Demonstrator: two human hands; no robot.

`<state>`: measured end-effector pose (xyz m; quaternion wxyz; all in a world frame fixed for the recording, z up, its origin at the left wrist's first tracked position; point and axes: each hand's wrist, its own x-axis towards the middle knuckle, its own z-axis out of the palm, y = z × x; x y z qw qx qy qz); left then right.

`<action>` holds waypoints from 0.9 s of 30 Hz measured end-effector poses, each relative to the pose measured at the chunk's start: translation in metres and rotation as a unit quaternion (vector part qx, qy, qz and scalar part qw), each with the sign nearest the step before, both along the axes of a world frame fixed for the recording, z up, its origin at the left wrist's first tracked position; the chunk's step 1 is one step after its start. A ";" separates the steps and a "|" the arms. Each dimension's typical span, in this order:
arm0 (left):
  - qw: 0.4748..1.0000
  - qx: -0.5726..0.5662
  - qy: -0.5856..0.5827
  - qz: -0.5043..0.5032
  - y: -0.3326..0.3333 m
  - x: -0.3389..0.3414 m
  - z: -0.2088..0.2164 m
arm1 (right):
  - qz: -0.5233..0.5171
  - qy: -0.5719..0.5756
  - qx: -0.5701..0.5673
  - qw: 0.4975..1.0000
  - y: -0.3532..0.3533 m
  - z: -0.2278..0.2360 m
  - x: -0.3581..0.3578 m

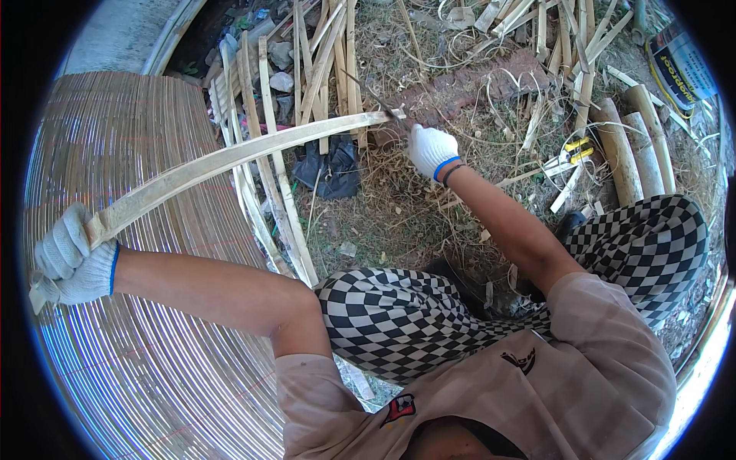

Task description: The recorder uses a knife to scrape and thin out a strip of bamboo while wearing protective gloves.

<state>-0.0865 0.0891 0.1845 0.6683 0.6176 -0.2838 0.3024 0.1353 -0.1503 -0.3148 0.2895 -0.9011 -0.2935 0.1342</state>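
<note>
The left hand (73, 257), in a white knitted glove, is out at nine o'clock, its grip wrapped round the near end of a long bamboo strip (253, 153). The strip arcs across ten o'clock to a far end at twelve, passing above a slatted mat (153, 345) that spreads from ten down to seven. At one o'clock the right hand (434, 151), gloved alike, has its grip closed on what seems to be a knife (376, 96); the handle is mostly hidden, and its dark blade crosses the strip's far end. Just beyond lies a reddish slab (491, 84). A black plastic bag (330, 169) sits at eleven. Toward two o'clock lie yellow-handled pliers (576, 150), then bamboo poles (621, 149), with a blue-and-black container (678, 69) farther out.
</note>
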 end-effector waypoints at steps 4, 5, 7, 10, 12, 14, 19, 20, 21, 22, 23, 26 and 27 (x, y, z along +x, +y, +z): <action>0.999 0.009 -0.022 0.028 0.004 -0.001 -0.002 | 0.035 0.033 -0.044 0.998 0.005 0.011 0.006; 1.000 0.000 -0.012 0.016 0.003 -0.002 -0.001 | 0.025 0.030 -0.032 0.999 -0.002 0.016 0.001; 1.000 -0.009 -0.001 0.009 0.003 -0.006 -0.001 | 0.018 0.028 -0.019 0.999 -0.007 0.004 -0.004; 0.997 0.001 -0.007 -0.077 -0.004 0.012 -0.014 | 0.013 -0.029 0.010 0.999 -0.029 -0.052 0.016; 0.989 -0.006 -0.062 -0.131 -0.017 0.016 -0.026 | 0.002 0.016 0.026 1.000 -0.029 -0.051 0.016; 0.991 -0.021 -0.046 -0.124 0.010 0.007 -0.016 | -0.011 0.012 0.044 0.999 -0.025 -0.043 0.009; 0.967 -0.139 -0.105 0.185 0.036 0.008 -0.023 | -0.051 -0.013 0.069 0.996 -0.028 -0.035 0.004; 0.966 -0.138 -0.112 0.188 0.015 0.015 -0.030 | -0.055 -0.002 0.048 0.997 -0.031 -0.034 0.004; 0.930 -0.113 -0.116 0.330 -0.024 0.027 -0.038 | -0.060 0.013 0.063 0.996 -0.032 -0.027 0.003; 0.872 -0.090 -0.120 0.465 -0.045 0.030 -0.039 | -0.064 0.027 0.078 0.995 -0.034 -0.021 0.003; 0.901 -0.088 -0.102 0.412 -0.034 0.017 -0.033 | -0.059 0.059 0.082 0.993 -0.035 -0.017 0.006; 0.907 -0.113 -0.112 0.390 -0.030 0.036 -0.032 | -0.041 0.091 0.138 0.985 -0.052 -0.043 0.035; 0.923 -0.126 -0.116 0.345 -0.035 0.039 -0.035 | -0.050 0.082 0.116 0.989 -0.051 -0.032 0.034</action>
